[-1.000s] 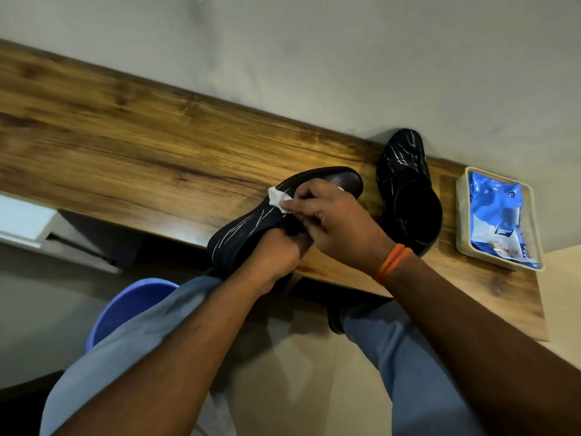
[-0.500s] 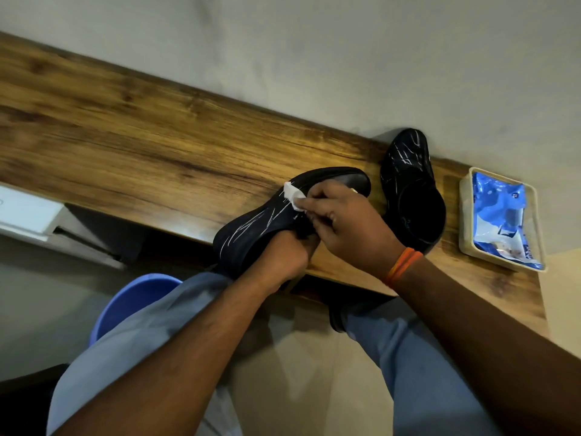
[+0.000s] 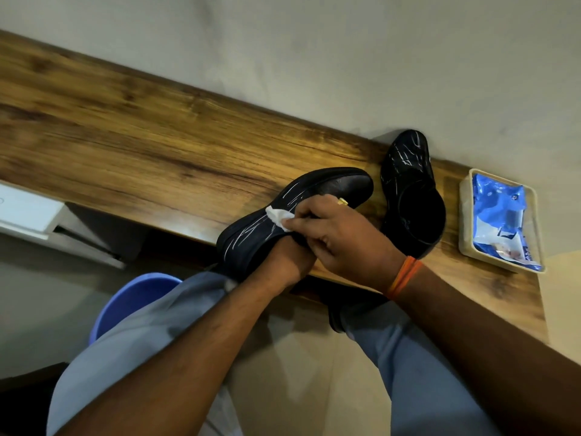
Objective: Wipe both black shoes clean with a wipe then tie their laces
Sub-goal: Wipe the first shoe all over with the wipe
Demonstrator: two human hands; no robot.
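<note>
A black shoe [image 3: 261,228] streaked with white marks lies on its side over the front edge of the wooden table [image 3: 132,158]. My left hand [image 3: 287,262] is pushed into its opening and holds it; the fingers are hidden inside. My right hand [image 3: 342,237], with an orange band at the wrist, pinches a small white wipe [image 3: 278,218] and presses it on the shoe's side. The second black shoe [image 3: 408,190], also streaked, stands against the wall just right of the first. No laces show.
A beige tray [image 3: 465,247] with a blue pack of wipes [image 3: 500,221] sits at the table's right end. A blue bucket [image 3: 125,297] stands on the floor below my left knee. A white unit [image 3: 28,212] juts out at the left under the table.
My right hand has drawn the wipe a short way back along the shoe's side, toward the heel. The shoe and my left hand stay put; the view shifted slightly.
</note>
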